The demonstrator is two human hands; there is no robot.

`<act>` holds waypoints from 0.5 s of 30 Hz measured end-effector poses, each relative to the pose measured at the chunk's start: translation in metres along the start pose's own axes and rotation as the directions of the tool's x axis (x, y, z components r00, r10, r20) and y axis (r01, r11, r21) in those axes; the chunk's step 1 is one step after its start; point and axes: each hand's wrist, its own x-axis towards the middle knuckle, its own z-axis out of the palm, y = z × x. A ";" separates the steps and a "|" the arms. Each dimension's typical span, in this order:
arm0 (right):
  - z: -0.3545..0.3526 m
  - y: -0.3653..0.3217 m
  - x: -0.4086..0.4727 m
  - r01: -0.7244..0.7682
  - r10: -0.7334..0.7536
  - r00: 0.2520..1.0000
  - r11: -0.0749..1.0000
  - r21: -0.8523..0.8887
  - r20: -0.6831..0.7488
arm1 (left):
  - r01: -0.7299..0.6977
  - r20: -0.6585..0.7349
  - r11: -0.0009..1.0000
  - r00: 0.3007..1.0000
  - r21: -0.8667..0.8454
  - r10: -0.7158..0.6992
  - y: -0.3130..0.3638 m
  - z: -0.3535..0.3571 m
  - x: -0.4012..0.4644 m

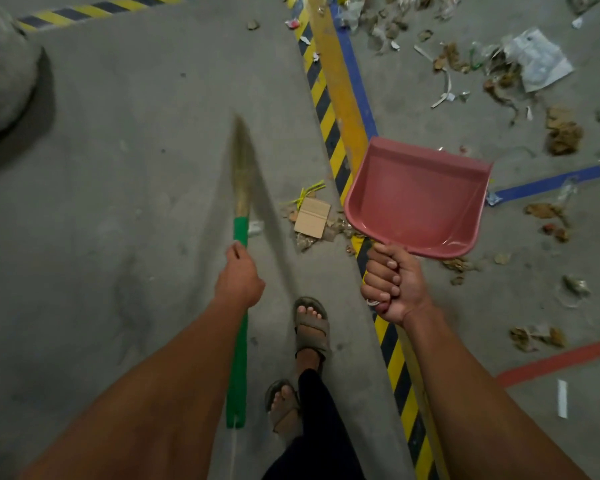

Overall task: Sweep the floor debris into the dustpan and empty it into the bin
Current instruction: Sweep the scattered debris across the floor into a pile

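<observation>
My left hand (pixel 239 278) grips the green handle of a broom (pixel 238 341); its straw bristles (pixel 242 168) point away from me over the grey concrete and look blurred. My right hand (pixel 390 284) holds the handle of a pink dustpan (pixel 416 199), lifted above the floor, with nothing inside it. A small pile of debris (pixel 312 220), a cardboard scrap, yellow strips and dry bits, lies on the floor between broom and dustpan. Much more litter (pixel 520 67), leaves, paper and plastic, is scattered at the upper right. No bin is in view.
A yellow-black hazard stripe (pixel 329 133) with yellow and blue lines runs diagonally across the floor. Blue tape (pixel 548 183) and red tape (pixel 555 363) lie on the right. A grey rounded bulk (pixel 4 71) sits at the upper left. My sandalled feet (pixel 310 327) stand below the pile.
</observation>
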 end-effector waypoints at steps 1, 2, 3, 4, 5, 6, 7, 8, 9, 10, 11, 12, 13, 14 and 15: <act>-0.001 0.005 -0.004 -0.004 0.004 1.000 1.000 0.003 0.001 | 0.063 0.034 0.998 0.997 0.010 -0.063 -0.011 0.005 -0.003; -0.003 0.010 -0.008 -0.005 0.005 1.000 1.000 0.003 -0.001 | 0.102 0.070 0.994 0.992 0.028 -0.104 -0.019 0.010 -0.005; -0.006 0.015 -0.013 -0.005 0.005 1.000 1.000 0.001 -0.002 | 0.114 0.104 0.992 0.987 0.056 -0.119 -0.024 0.014 -0.008; -0.009 0.018 -0.017 -0.007 0.007 1.000 1.000 0.001 0.000 | 0.099 0.135 0.991 0.985 0.088 -0.110 -0.024 0.018 -0.012; -0.012 0.021 -0.022 -0.011 0.011 1.000 1.000 0.002 0.008 | 0.066 0.166 0.991 0.982 0.113 -0.084 -0.022 0.022 -0.017; -0.015 0.024 -0.026 -0.014 0.014 1.000 1.000 0.005 0.020 | 0.024 0.194 0.991 0.980 0.128 -0.049 -0.017 0.026 -0.023; -0.019 0.025 -0.030 -0.013 0.013 0.999 1.000 0.009 0.033 | -0.026 0.217 0.990 0.976 0.137 -0.005 -0.009 0.031 -0.028; -0.022 0.026 -0.035 -0.011 0.010 0.999 1.000 0.012 0.042 | -0.082 0.234 0.987 0.971 0.138 0.048 0.001 0.034 -0.033; -0.025 0.027 -0.039 -0.008 0.007 0.999 1.000 0.012 0.044 | -0.145 0.246 0.981 0.963 0.129 0.110 0.011 0.035 -0.036; -0.027 0.027 -0.043 -0.001 0.001 0.999 1.000 0.007 0.036 | -0.214 0.257 0.970 0.950 0.114 0.179 0.022 0.036 -0.037; -0.028 0.027 -0.047 0.006 -0.006 1.000 1.000 0.002 0.028 | -0.279 0.267 0.956 0.932 0.095 0.246 0.033 0.035 -0.037; -0.028 0.026 -0.052 0.014 -0.014 1.000 1.000 -0.002 0.023 | -0.335 0.272 0.939 0.913 0.073 0.305 0.044 0.033 -0.037; -0.028 0.025 -0.056 0.022 -0.022 1.000 1.000 -0.003 0.018 | -0.382 0.269 0.923 0.895 0.051 0.356 0.054 0.030 -0.037; -0.027 0.023 -0.060 0.029 -0.029 0.999 1.000 -0.004 0.014 | -0.422 0.257 0.906 0.880 0.034 0.400 0.063 0.026 -0.037; -0.026 0.022 -0.063 0.035 -0.035 0.999 0.999 -0.006 0.008 | -0.457 0.241 0.889 0.866 0.023 0.439 0.070 0.023 -0.038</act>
